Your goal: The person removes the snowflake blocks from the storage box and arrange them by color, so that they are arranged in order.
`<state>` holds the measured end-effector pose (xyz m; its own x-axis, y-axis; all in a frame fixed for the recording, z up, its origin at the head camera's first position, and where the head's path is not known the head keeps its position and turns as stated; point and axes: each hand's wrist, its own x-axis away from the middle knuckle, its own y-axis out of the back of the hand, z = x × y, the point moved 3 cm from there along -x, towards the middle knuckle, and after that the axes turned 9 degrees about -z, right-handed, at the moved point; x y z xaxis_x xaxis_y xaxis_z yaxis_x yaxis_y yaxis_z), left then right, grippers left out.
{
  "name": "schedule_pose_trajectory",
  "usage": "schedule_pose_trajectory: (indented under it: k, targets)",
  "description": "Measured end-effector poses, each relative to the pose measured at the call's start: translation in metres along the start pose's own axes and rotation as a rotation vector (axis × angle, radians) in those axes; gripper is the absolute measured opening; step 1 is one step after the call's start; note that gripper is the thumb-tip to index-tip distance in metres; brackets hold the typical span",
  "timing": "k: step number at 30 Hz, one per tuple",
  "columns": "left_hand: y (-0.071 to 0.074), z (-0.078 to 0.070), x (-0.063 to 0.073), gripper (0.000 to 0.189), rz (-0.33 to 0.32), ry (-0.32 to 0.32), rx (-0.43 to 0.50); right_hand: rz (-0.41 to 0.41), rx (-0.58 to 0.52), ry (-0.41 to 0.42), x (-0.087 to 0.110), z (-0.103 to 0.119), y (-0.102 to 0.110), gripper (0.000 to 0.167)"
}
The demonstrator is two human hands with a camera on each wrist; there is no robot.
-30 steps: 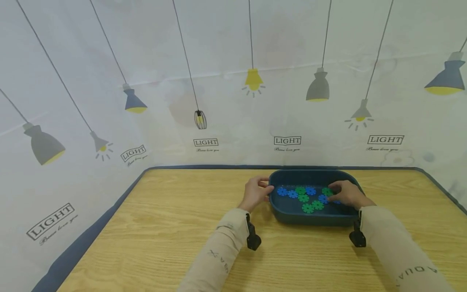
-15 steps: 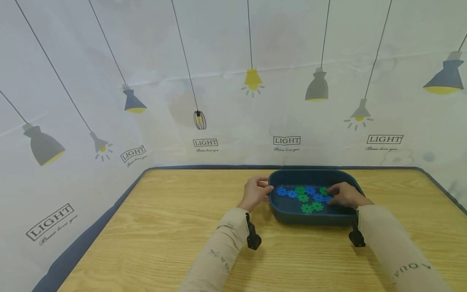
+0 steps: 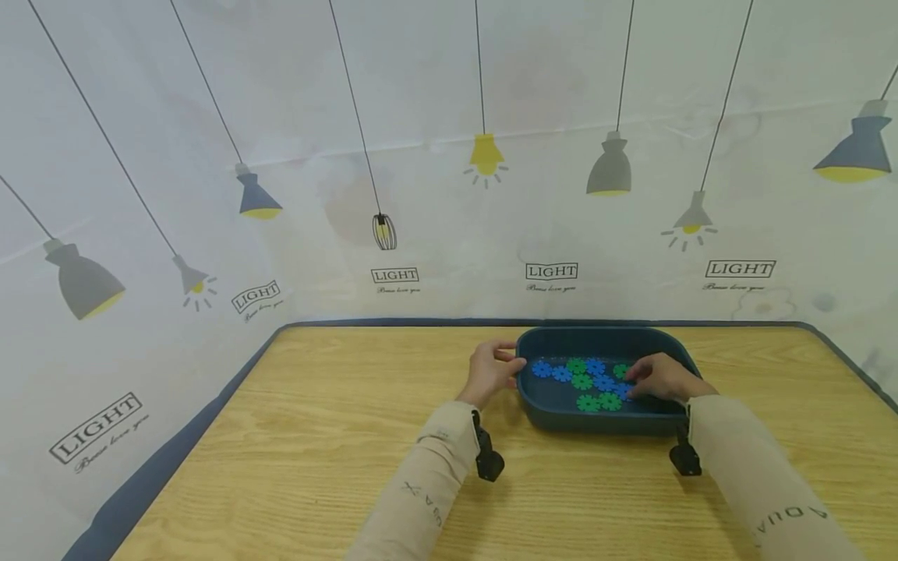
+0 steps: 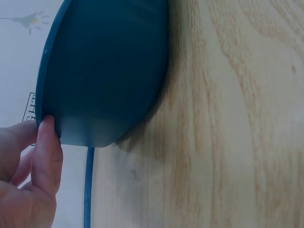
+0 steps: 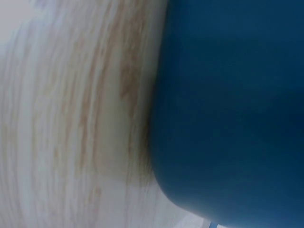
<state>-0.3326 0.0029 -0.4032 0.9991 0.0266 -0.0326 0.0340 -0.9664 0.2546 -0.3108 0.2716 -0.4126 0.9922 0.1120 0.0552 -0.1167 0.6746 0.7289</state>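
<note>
A dark teal tub (image 3: 589,421) stands on the table with several notched plastic building discs, blue and green, lying flat inside. My left hand (image 3: 489,370) pinches its left rim; in the left wrist view the fingers (image 4: 46,147) lie against the outer wall with the thumb over the edge. Reaching over the right side, my right hand (image 3: 666,378) is inside the tub, fingers bent down onto a blue disc (image 3: 621,389). A green disc (image 3: 620,371) is right by those fingertips. Whether the right fingers pinch a disc, I cannot tell. The right wrist view shows the tub's outer wall (image 5: 228,114), without the hand.
The wooden table (image 3: 316,436) spreads left of and in front of the tub. Behind it rises a pale wall sheet (image 3: 449,195) printed with lamps, close to the tub's far side. Each sleeve cuff carries a black wrist camera (image 3: 489,456).
My right fingers have moved slightly left, and the blue discs near them have slid left toward the middle of the tub. My left hand has kept its hold on the rim.
</note>
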Motion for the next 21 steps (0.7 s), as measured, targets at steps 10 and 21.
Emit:
schedule_pose_trajectory:
  k: [10, 21]
  targets:
    - [0.0002, -0.0009, 0.001, 0.033, 0.005, 0.009, 0.012, 0.009, 0.003, 0.013, 0.001, 0.0014, 0.0001, 0.033]
    - [0.0011, 0.0005, 0.0001, 0.033, 0.006, 0.012, 0.034, 0.117, -0.014, 0.056, 0.001, 0.0042, -0.001, 0.043]
